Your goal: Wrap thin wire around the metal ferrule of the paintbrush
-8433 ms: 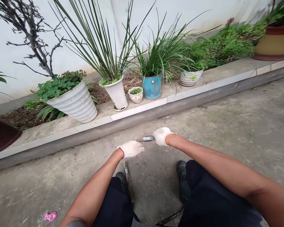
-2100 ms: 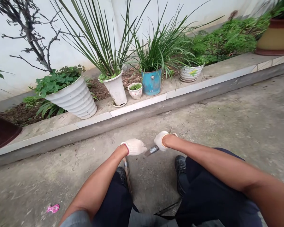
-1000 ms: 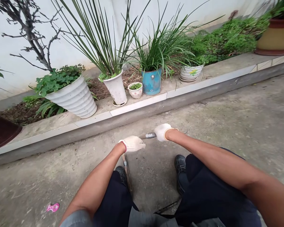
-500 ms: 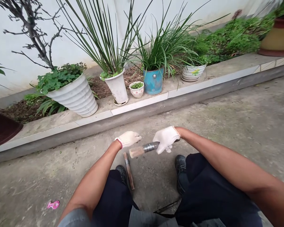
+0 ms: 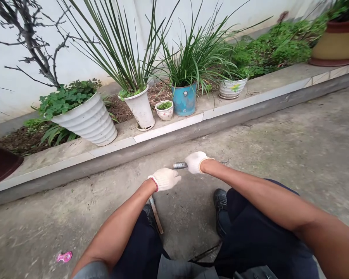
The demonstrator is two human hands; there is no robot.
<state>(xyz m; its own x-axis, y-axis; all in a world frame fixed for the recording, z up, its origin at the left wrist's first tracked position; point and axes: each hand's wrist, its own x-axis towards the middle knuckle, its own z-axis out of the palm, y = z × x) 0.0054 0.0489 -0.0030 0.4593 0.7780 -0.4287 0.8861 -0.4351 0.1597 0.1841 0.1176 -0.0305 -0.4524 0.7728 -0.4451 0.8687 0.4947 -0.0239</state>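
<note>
Both arms reach forward and down over the knees, elbows bent, the gloved hands low above the concrete ground [image 5: 279,155]. The right hand [image 5: 195,162] is the farther one, its fingers curled shut round the handle of a tool with a wire-wrapped metal neck [image 5: 180,165]. That tool lies roughly level, long axis running left to right, its working end pointing left toward the left hand; the tip is too blurred and small to make out. The left hand [image 5: 164,179] sits nearer and just left of it, palm down, fingers folded over the top end of a wooden-handled tool [image 5: 156,214]. That shaft runs near-to-far, its lower end coming back toward the person between the dark shoes [image 5: 221,201], and its upper part is hidden under the glove, so the hold itself cannot be read clearly. Far beyond, a kerb [image 5: 174,135] carries a ribbed white pot [image 5: 87,124] and a blue pot [image 5: 184,101]. A pink scrap [image 5: 64,256] lies near left.
</note>
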